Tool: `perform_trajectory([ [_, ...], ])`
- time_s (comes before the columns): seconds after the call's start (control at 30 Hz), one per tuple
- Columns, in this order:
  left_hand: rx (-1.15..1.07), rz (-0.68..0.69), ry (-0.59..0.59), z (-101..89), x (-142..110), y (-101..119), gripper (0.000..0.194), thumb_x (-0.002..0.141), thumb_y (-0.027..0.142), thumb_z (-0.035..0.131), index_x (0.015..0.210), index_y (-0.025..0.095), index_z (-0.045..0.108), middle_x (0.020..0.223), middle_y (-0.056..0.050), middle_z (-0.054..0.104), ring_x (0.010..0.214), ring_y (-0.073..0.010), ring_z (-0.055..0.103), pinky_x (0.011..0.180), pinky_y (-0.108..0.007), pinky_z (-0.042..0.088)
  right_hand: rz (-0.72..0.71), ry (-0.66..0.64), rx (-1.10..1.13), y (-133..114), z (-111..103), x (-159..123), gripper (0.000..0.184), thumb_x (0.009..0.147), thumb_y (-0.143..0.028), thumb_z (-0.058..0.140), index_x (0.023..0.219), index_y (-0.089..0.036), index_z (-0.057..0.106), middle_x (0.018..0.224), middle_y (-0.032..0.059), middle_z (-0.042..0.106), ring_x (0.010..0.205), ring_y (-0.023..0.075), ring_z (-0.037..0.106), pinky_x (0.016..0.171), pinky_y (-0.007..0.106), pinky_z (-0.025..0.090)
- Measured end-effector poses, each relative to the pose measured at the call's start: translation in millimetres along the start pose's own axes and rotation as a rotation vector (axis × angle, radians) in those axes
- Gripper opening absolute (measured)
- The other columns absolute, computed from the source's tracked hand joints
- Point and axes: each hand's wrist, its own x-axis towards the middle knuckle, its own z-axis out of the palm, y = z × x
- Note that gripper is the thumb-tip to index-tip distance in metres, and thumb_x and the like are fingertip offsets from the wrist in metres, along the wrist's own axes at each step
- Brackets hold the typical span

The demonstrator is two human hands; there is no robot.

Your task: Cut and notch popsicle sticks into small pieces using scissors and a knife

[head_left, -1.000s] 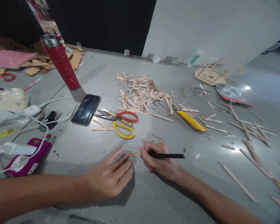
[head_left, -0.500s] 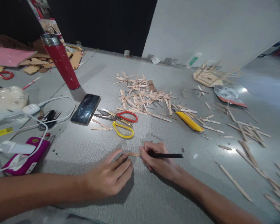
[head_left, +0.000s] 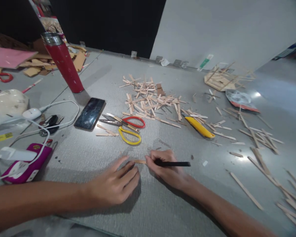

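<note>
The right grip is closed around a slim black tool; the left grip, fingers extended, presses the short wooden strip on the table. Uneven pressure could skid the strip, or the tool's hidden tip could slip towards nearby fingertips. The contents of the red flask and plastic bag are unclear

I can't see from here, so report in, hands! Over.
Left hand on flat wooden stick. Right hand holding slim black tool. Red-and-yellow-handled metal scissors beyond both hands.
</note>
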Motion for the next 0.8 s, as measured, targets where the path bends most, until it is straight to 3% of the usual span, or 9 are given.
perform_trajectory([
  [0.13, 0.02, 0.015, -0.003, 0.0, 0, -1, 0.027, 0.095, 0.005, 0.049, 0.109, 0.003, 0.072, 0.105, -0.017, 0.078, 0.103, -0.029, 0.074, 0.101, -0.053, 0.06, 0.093, 0.109, 0.106, -4, -12, 1, 0.051, 0.1, -0.053, 0.05, 0.059, -0.025, 0.045, 0.044, -0.0041, 0.05, 0.031, 0.0079, 0.036, 0.034, 0.023, 0.028],
  [0.27, 0.033, 0.038, -0.012, 0.6, 0, -2, 0.024, 0.094, 0.007, 0.053, 0.109, 0.002, 0.072, 0.105, -0.018, 0.078, 0.103, -0.0293, 0.074, 0.106, -0.054, 0.057, 0.145, 0.293, 0.238, -10, -24, 0, 0.053, 0.093, -0.062, 0.062, 0.059, -0.024, 0.047, 0.047, -0.0024, 0.056, 0.031, 0.0065, 0.036, 0.033, 0.022, 0.028],
  [0.53, 0.046, 0.042, 0.004, -0.6, 1, -1, 0.024, 0.092, 0.005, 0.053, 0.106, 0.003, 0.072, 0.103, -0.018, 0.078, 0.1, -0.0282, 0.075, 0.105, -0.052, 0.058, 0.105, -0.014, 0.062, -5, -4, -7, 0.047, 0.096, -0.047, 0.061, 0.059, -0.023, 0.046, 0.043, -0.0049, 0.05, 0.036, 0.0092, 0.046, 0.04, 0.022, 0.035],
  [0.8, 0.035, 0.022, 0.028, -1.2, 3, 0, 0.025, 0.096, 0.007, 0.05, 0.104, 0.002, 0.073, 0.102, -0.018, 0.079, 0.103, -0.0321, 0.074, 0.098, -0.054, 0.061, 0.081, -0.032, 0.025, -4, -1, -5, 0.047, 0.098, -0.045, 0.056, 0.058, -0.024, 0.042, 0.043, -0.0048, 0.048, 0.036, 0.0089, 0.044, 0.041, 0.023, 0.034],
])
